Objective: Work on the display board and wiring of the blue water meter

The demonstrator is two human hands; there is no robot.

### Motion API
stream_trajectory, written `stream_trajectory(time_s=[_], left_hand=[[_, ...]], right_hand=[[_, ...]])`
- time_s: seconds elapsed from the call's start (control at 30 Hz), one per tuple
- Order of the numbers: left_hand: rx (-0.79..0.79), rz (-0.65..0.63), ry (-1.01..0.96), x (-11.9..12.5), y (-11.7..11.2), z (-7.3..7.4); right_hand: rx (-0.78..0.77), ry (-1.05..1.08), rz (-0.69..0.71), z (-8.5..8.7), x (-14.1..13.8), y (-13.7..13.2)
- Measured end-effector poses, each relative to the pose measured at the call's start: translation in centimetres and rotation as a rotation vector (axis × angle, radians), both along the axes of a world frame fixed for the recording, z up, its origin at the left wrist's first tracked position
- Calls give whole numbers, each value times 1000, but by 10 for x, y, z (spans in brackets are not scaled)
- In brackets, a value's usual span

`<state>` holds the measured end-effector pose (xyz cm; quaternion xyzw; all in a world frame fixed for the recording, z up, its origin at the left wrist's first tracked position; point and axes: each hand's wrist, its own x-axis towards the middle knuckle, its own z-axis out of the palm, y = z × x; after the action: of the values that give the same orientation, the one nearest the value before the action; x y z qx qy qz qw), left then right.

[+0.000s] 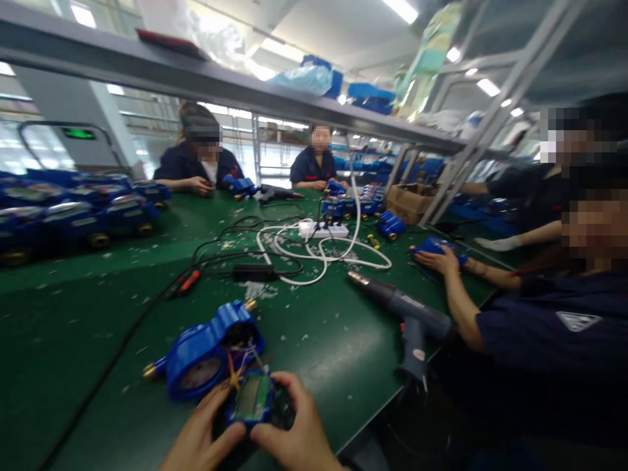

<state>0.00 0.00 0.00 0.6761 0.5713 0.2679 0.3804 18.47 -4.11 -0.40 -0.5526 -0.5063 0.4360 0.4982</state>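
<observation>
Left hand (199, 435) curled around the near-left edge of a small blue display module (255, 399), thumb pressed on its lower corner. Right hand (297, 432) closed on the module's right side, fingers wrapped over the top edge, thumb along the bottom. Module held just above the green surface (73, 340), joined by thin coloured wires (240, 366) to a blue meter body (209, 350) lying just beyond and left of the left hand. Farther out, right of the right hand: a grey heat gun (407, 314) lying on its side. Well beyond both hands: a white power strip (324, 229) with looped white cable. A co-worker's hand (439, 260) resting far right on a blue part
</observation>
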Motion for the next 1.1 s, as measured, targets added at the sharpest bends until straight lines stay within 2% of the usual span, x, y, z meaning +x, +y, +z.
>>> stream_trajectory(time_s=[0.13, 0.37, 0.5, 0.63, 0.77, 0.87, 0.97, 1.1], left_hand=[[-127, -178, -226, -3, 3, -1], [-315, -397, -516, -8, 7, 19], [-271, -490, -385, -15, 15, 24], [-249, -517, -250, -18, 17, 26], [-286, -586, -289, -20, 17, 27], [-252, -621, -276, -20, 18, 28], [-229, -622, -276, -18, 17, 26], [-276, -607, -439, -12, 14, 18]], right_hand=[[-43, 88, 50, 6, -8, -8], [21, -42, 180, 10, -3, -15], [73, -115, 204, 17, 12, -19], [68, -181, 215, 31, 33, -31], [124, -324, 291, 53, 49, -47], [156, -448, 362, 66, 56, -57], [230, -539, 426, 71, 60, -65], [327, -617, 453, 70, 59, -70]])
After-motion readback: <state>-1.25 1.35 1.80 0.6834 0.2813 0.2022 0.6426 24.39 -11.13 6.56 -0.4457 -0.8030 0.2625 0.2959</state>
